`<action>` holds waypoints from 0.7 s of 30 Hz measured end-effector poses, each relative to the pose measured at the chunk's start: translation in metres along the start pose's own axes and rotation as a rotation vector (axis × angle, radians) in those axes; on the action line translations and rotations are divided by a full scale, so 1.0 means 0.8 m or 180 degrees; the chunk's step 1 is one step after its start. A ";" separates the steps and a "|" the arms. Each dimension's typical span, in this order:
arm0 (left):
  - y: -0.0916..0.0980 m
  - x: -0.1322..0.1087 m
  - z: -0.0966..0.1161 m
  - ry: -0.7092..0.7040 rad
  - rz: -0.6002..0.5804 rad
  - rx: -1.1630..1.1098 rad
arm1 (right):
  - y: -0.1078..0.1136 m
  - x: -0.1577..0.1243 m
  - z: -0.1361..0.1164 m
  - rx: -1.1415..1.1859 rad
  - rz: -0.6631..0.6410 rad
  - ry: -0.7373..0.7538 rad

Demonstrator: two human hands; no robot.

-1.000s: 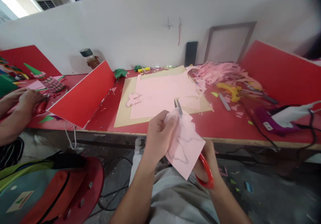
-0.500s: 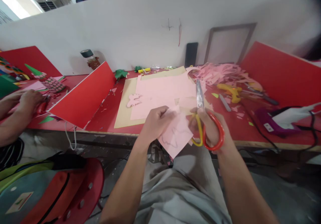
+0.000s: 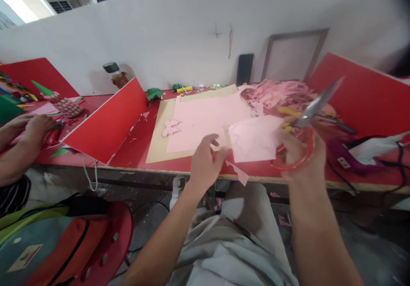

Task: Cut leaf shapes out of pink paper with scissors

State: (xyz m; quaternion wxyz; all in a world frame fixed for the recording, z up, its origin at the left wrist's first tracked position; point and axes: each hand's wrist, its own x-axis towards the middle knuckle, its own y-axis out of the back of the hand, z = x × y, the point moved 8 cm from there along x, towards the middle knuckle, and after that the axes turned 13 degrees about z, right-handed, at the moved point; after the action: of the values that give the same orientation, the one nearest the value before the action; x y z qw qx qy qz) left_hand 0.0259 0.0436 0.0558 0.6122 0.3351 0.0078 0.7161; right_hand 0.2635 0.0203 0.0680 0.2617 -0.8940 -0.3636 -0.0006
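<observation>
My right hand [image 3: 303, 149] grips a pair of scissors [image 3: 315, 104] by the red handle, blades pointing up to the right. The same hand holds a pink piece of paper [image 3: 254, 138] with faint pencil lines, out at its left side. Nearer the middle is my left hand [image 3: 206, 160], empty, thumb and fingers apart. Just beyond it lies a large pink sheet [image 3: 205, 110] on a tan board [image 3: 156, 136], with a small cut-out pink shape [image 3: 171, 128] at its left. A pink scrap [image 3: 240, 174] shows by the table edge.
A heap of pink paper strips [image 3: 282, 93] lies at the back right. Red panels [image 3: 109, 119] stand on both sides. A purple power strip [image 3: 349, 155] with cables sits right. At far left, another person's hands [image 3: 36, 128] work beside a green-tipped cone-like object [image 3: 64, 106].
My right hand has moved right and up with the scissors, taking the drawn-on paper out of my left hand. My left hand has opened. A pink scrap now shows near the table edge.
</observation>
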 end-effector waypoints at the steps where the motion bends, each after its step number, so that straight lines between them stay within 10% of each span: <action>1: -0.010 -0.014 0.009 -0.0420 -0.0288 0.0317 | 0.008 0.006 -0.001 0.0116 0.0133 0.0043; 5: -0.048 -0.070 0.020 -0.1493 -0.1359 0.0983 | 0.027 0.016 0.010 0.0388 0.0397 -0.0169; 11: -0.041 -0.071 0.006 -0.1618 -0.1329 0.0774 | 0.034 0.000 0.012 0.0540 0.0411 -0.0252; 17: -0.001 0.007 -0.012 -0.0353 -0.0359 0.0382 | 0.051 -0.021 0.006 0.0640 0.0538 -0.0396; 21: -0.029 0.083 0.009 -0.0280 -0.0294 0.0037 | 0.058 -0.036 0.011 0.0576 0.0572 -0.0777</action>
State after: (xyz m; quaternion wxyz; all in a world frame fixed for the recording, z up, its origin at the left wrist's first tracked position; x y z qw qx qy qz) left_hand 0.0478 0.1052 0.0826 0.6424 0.3691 0.0005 0.6716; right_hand 0.2706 -0.0223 0.0333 0.2940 -0.8892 -0.3098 0.1640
